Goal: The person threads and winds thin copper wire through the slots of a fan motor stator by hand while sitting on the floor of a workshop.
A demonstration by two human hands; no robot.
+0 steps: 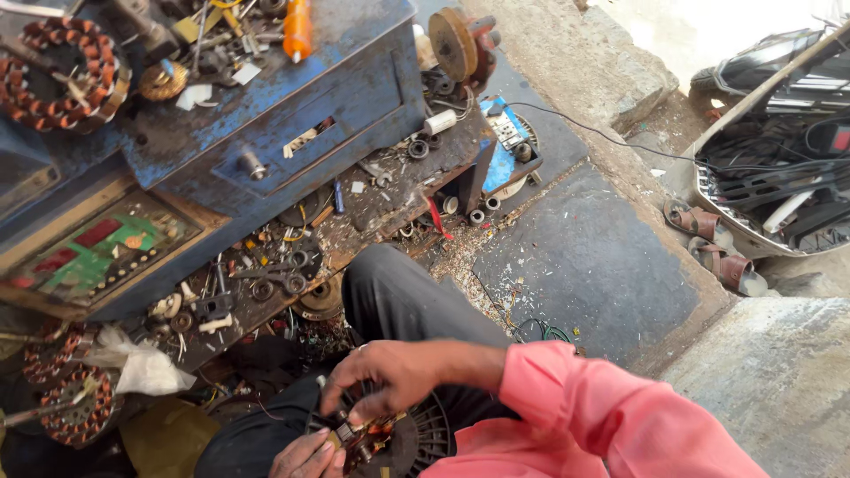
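A round black motor part with copper windings (398,440) rests on my lap at the bottom of the head view. My right hand (390,373), in a pink sleeve, curls over its top edge and grips it. My left hand (310,456) is only partly in view at the bottom edge, with its fingers pressed on the part's copper coils. My dark trouser leg (398,296) lies under both hands.
A worn blue metal cabinet (292,97) with a drawer stands ahead, strewn with tools, bearings and an orange bottle (297,28). Copper-wound stators lie at top left (62,75) and bottom left (75,403). Sandals (708,239) sit on the stone step at the right.
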